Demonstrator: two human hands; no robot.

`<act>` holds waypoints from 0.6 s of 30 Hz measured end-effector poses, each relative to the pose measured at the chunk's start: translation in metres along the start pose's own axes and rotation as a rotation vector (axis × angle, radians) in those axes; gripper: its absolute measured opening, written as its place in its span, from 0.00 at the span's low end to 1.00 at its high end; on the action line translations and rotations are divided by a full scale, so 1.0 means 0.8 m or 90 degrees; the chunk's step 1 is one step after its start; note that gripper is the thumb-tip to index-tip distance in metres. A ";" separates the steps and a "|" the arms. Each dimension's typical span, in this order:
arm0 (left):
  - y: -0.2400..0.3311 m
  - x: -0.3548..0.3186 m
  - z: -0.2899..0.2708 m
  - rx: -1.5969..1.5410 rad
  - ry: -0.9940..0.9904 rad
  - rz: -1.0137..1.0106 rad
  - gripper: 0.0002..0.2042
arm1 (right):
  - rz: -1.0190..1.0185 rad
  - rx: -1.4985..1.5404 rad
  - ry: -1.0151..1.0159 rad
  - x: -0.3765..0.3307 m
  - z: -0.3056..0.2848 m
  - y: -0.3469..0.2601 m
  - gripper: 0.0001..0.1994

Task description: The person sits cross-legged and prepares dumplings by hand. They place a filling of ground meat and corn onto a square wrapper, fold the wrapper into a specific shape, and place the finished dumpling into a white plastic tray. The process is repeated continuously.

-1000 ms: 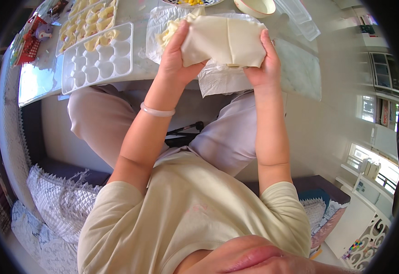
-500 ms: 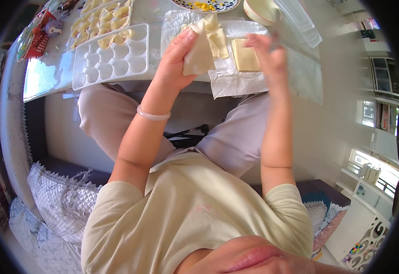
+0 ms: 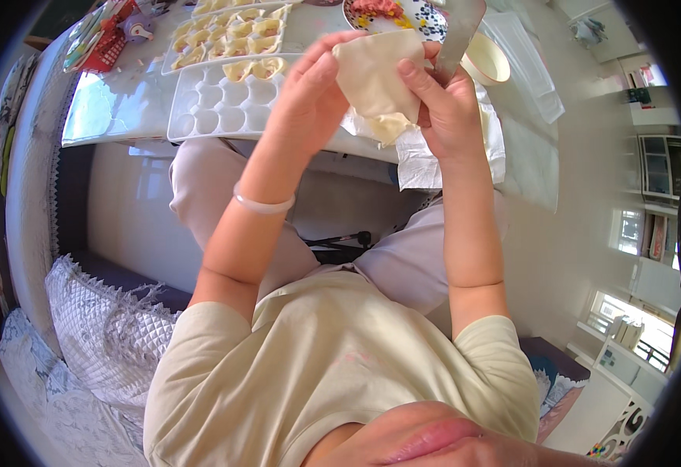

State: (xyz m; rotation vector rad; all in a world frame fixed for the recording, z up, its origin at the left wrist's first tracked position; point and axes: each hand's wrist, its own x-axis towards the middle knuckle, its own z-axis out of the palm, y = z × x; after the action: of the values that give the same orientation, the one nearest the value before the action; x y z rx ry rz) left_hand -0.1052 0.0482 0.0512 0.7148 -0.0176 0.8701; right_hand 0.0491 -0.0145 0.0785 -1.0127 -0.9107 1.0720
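Note:
A pale square dough wrapper (image 3: 379, 74) is held up over the near table edge between my two hands. My left hand (image 3: 309, 97) has its fingertips at the wrapper's left edge, with some fingers behind it. My right hand (image 3: 451, 105) pinches the right side under its thumb. A wide flat metal blade (image 3: 462, 33) also rises from my right hand; its handle is hidden. Below the wrapper, more dough (image 3: 389, 127) shows on white paper (image 3: 426, 159). Beyond the blade lies a patterned plate (image 3: 427, 23) with pink minced filling (image 3: 377, 8) and yellow bits.
A white plastic tray (image 3: 188, 101) with round hollows stands at left, a few folded dumplings (image 3: 251, 68) in its far row. Another tray of filled dumplings (image 3: 235, 35) lies behind. A cream bowl (image 3: 487, 61), clear plastic containers (image 3: 523, 66) and a red basket (image 3: 107, 50) are farther out.
My right hand has come from the wrapper stack to the held wrapper and now has the metal blade. The wrapper is raised and spread flat. The view has shifted left.

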 end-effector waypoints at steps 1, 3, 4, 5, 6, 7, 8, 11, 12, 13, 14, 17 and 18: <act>-0.007 -0.002 0.002 -0.103 -0.030 -0.045 0.20 | -0.010 -0.067 0.000 0.007 0.001 0.004 0.10; -0.034 -0.009 -0.025 -0.263 -0.027 -0.099 0.29 | -0.027 -0.206 0.010 0.017 -0.008 0.026 0.10; -0.036 -0.011 -0.026 -0.264 0.004 -0.129 0.28 | -0.058 -0.266 0.033 0.019 -0.014 0.040 0.10; -0.037 -0.012 -0.026 -0.266 0.036 -0.160 0.26 | -0.088 -0.326 0.055 0.020 -0.020 0.052 0.11; -0.036 -0.014 -0.028 -0.262 0.069 -0.187 0.25 | -0.120 -0.382 0.071 0.021 -0.018 0.057 0.11; -0.036 -0.014 -0.028 -0.240 0.096 -0.200 0.25 | -0.058 -0.482 0.070 0.016 -0.018 0.047 0.12; -0.036 -0.014 -0.029 -0.217 0.124 -0.214 0.24 | -0.027 -0.503 0.060 0.010 -0.018 0.046 0.12; -0.023 0.003 -0.032 -0.160 0.163 -0.233 0.23 | -0.022 -0.544 0.049 0.021 -0.026 0.038 0.13; -0.019 0.011 -0.033 -0.149 0.169 -0.239 0.22 | -0.054 -0.546 0.056 0.025 -0.038 0.039 0.14; -0.009 0.021 -0.035 -0.158 0.133 -0.233 0.22 | -0.087 -0.548 0.062 0.031 -0.048 0.036 0.14; 0.007 0.035 -0.037 -0.166 0.097 -0.227 0.23 | -0.123 -0.572 0.059 0.043 -0.058 0.030 0.15; 0.028 0.057 -0.061 -0.157 0.107 -0.240 0.23 | -0.096 -0.664 0.067 0.084 -0.079 0.021 0.13; 0.032 0.063 -0.068 -0.150 0.124 -0.245 0.23 | -0.137 -0.747 0.058 0.098 -0.088 0.027 0.13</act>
State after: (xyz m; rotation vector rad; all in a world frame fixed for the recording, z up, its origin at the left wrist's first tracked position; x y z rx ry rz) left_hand -0.1044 0.1256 0.0384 0.3907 0.1840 0.5522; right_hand 0.1285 0.0510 0.0455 -1.8241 -1.5734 0.2164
